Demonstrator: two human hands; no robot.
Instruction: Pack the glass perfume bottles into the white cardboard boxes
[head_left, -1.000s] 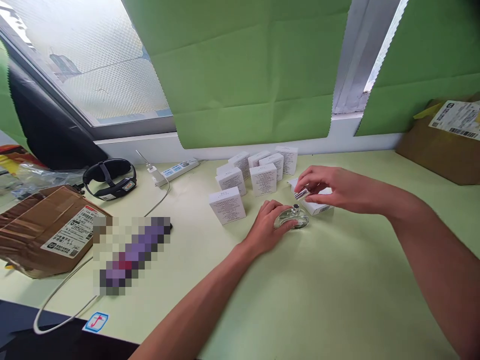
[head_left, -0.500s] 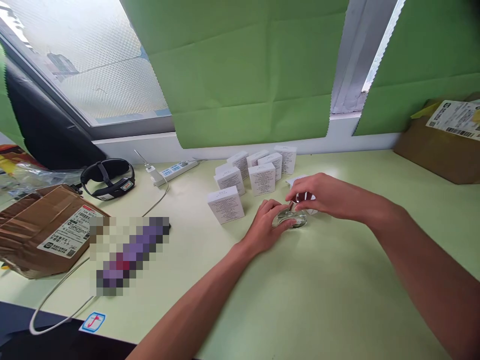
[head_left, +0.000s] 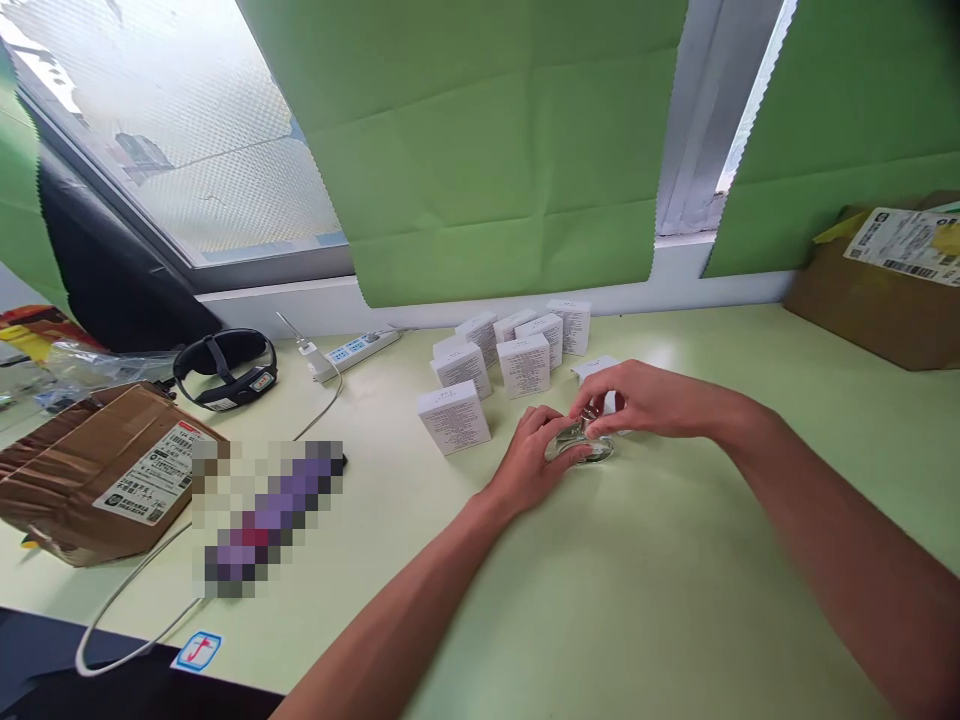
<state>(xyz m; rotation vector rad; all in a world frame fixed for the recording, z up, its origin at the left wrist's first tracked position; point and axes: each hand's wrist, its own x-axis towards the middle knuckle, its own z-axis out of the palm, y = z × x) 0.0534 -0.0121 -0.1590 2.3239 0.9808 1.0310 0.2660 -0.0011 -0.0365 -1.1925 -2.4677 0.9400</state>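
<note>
A clear, rounded glass bottle (head_left: 600, 453) rests on the pale green table in front of me. My left hand (head_left: 531, 455) is closed on its left side, thumb along the near edge. From the right, my right hand (head_left: 626, 398) reaches over it, thumb and fingertips pinched at the bottle's shiny neck or top, which the fingers mostly hide. Just behind the right hand is a white box (head_left: 596, 367), largely covered by it. To the left of the bottle a printed white box (head_left: 454, 418) stands upright.
Several more white boxes (head_left: 523, 366) stand in a cluster toward the window. On the left are a brown carton (head_left: 97, 470), a black headset (head_left: 225, 370), a power strip (head_left: 364, 347), a white cable and a blurred purple object (head_left: 277, 520). Another carton (head_left: 870, 300) sits far right.
My right hand's fingertips have come down slightly closer onto the bottle's top. The left hand stays around the bottle. The whole view has shifted a little.
</note>
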